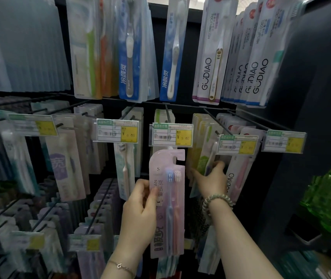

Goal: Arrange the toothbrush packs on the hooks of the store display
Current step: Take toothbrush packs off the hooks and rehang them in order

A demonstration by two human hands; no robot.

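1. Item under handling: one pink toothbrush pack (166,202), a flat card with a clear blister front. It contains two brushes side by side, one blue and one peach-pink, and carries printed characters down its left side.
2. Hanging feature: the top of the pack has a hook-shaped cut-out that opens toward the right.
3. Orientation: the long axis is vertical, near upright. The brush heads point up and the handles run down. The printed face is toward the camera.
4. Location: the pack is held in front of the middle row of the display. Its top sits just below a price tag (170,134) marked in yellow, under a black hook (167,113). It is not on any hook.
5. Left hand (140,210): it grips the pack at its left edge, about mid-height, with the thumb on the front face and the fingers curled behind. There is a thin chain bracelet at the wrist.
6. Right hand (211,178): it reaches to the next column on the right, where the thumb and fingers are closed on the lower part of the hanging yellow-green packs (202,164). There is a beaded bracelet at the wrist.
7. Surroundings: a white GUDIAO pack (211,57) hangs in the row above. Blue packs hang to its left.
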